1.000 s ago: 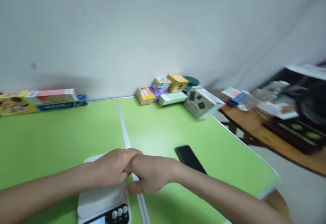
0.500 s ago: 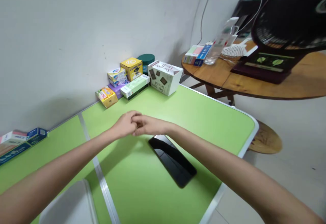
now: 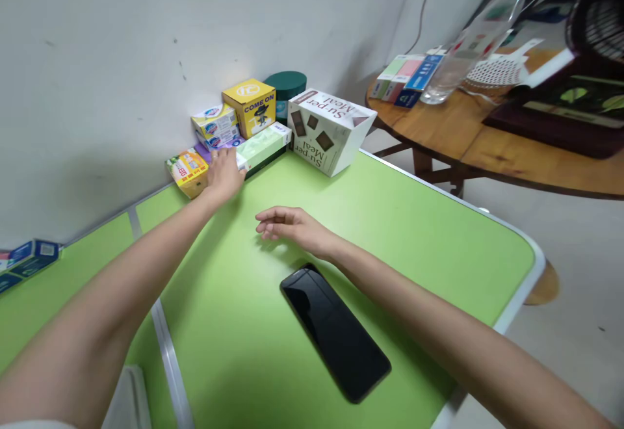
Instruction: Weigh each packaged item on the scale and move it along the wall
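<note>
My left hand (image 3: 225, 175) reaches to the row of small boxes, its fingers stretched over a purple box (image 3: 203, 151) and its thumb apart, near the end of a light green and white carton (image 3: 266, 145). Whether it grips either box cannot be made out. Just left of it sits a yellow-orange box (image 3: 189, 172). My right hand (image 3: 287, 226) hovers over the green table (image 3: 234, 325), fingers loosely bent and apart, holding nothing. Below it a black smartphone (image 3: 336, 335) lies flat.
Behind stand a yellow-and-white soap box (image 3: 216, 127), a yellow "COME ON" box (image 3: 251, 109), a green-lidded tub (image 3: 286, 84) and a white "Super Meal" box (image 3: 324, 133). A wooden table (image 3: 439, 140) at right bears a bottle (image 3: 451, 68) and a fan (image 3: 602, 32).
My hands, clasped together before, have separated. The left has moved forward to the boxes; the right stays above the table with its fingers loosened. The view has shifted closer to the boxes.
</note>
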A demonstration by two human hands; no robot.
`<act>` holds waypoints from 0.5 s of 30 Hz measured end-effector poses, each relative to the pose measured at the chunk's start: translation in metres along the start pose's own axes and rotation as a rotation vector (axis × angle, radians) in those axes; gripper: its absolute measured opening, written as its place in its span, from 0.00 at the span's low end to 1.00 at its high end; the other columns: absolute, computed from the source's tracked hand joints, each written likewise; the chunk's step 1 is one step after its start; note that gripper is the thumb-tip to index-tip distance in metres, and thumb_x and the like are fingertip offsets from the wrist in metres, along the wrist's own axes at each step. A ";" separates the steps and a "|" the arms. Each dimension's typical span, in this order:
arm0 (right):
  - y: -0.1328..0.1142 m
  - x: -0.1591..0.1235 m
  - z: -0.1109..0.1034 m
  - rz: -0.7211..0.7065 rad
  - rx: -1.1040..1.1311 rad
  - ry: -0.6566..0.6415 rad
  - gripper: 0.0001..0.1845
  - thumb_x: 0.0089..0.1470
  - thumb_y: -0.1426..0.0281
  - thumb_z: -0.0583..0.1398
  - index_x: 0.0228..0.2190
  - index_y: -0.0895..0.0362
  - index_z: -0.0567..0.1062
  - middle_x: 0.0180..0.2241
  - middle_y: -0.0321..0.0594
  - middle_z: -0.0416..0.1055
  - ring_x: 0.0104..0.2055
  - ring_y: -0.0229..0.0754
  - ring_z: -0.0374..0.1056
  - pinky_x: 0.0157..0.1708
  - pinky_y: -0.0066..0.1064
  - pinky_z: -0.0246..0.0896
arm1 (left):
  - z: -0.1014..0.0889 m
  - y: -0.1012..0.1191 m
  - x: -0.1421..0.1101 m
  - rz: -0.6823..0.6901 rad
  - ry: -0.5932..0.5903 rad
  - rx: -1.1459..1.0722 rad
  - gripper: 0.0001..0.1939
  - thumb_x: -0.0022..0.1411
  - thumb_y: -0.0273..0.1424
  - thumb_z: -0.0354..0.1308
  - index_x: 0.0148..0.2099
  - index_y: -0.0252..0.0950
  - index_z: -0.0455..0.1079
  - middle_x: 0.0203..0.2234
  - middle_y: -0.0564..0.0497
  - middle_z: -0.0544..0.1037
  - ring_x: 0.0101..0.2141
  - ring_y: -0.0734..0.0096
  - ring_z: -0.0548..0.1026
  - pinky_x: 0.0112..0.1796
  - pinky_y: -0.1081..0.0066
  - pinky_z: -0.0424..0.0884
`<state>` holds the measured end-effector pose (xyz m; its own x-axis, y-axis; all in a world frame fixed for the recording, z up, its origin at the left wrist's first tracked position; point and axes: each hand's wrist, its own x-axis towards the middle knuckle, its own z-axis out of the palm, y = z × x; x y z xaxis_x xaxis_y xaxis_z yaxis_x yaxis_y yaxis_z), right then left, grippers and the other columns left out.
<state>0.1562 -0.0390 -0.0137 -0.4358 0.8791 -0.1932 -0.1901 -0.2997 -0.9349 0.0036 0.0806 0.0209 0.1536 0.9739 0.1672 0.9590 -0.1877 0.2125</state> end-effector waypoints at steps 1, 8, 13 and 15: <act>0.000 -0.001 0.000 -0.001 0.003 0.008 0.12 0.45 0.72 0.64 0.35 0.59 0.74 0.32 0.38 0.75 0.30 0.34 0.70 0.37 0.31 0.64 | -0.002 0.001 0.000 0.006 -0.006 0.024 0.27 0.54 0.29 0.59 0.56 0.32 0.60 0.52 0.37 0.66 0.57 0.45 0.57 0.55 0.53 0.58; 0.001 -0.018 0.001 0.044 -0.083 0.106 0.13 0.45 0.69 0.63 0.36 0.58 0.74 0.33 0.40 0.75 0.32 0.37 0.70 0.37 0.32 0.63 | -0.037 -0.022 -0.056 -0.028 -0.252 -0.159 0.26 0.50 0.33 0.61 0.51 0.33 0.63 0.47 0.41 0.67 0.52 0.48 0.63 0.52 0.55 0.62; 0.013 -0.039 0.008 0.179 -0.002 0.141 0.13 0.51 0.63 0.59 0.35 0.59 0.74 0.34 0.43 0.75 0.32 0.39 0.70 0.35 0.32 0.64 | -0.093 -0.075 -0.170 0.012 -0.465 -0.405 0.27 0.53 0.38 0.57 0.55 0.36 0.59 0.46 0.45 0.66 0.49 0.55 0.65 0.51 0.56 0.63; 0.016 -0.046 0.023 0.223 0.038 0.067 0.19 0.54 0.56 0.55 0.36 0.58 0.74 0.31 0.44 0.74 0.30 0.40 0.69 0.33 0.33 0.64 | -0.115 -0.092 -0.220 0.022 -0.479 -0.391 0.24 0.55 0.32 0.55 0.54 0.38 0.58 0.47 0.47 0.65 0.50 0.58 0.64 0.52 0.56 0.63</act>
<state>0.1524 -0.0926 -0.0130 -0.4118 0.8117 -0.4143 -0.1290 -0.5020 -0.8552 -0.1457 -0.1313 0.0751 0.3493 0.9015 -0.2557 0.8101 -0.1534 0.5659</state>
